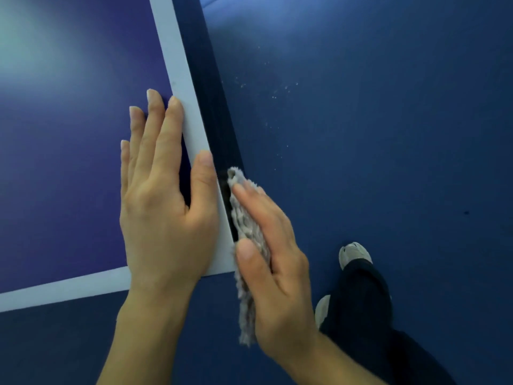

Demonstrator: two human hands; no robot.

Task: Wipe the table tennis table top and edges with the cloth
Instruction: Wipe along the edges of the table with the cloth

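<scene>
At the near right corner of the dark blue, white-lined table tennis tabletop, we press the shaggy grey cloth against the dark side edge with our right hand, fingers nearly straight and thumb laid over it. Our left hand rests flat on top, holding nothing. We judge the edge wipe barely begun, with the long side ahead left to do. We cannot tell whether the top is done. The blue floor alongside gives room to walk.
</scene>
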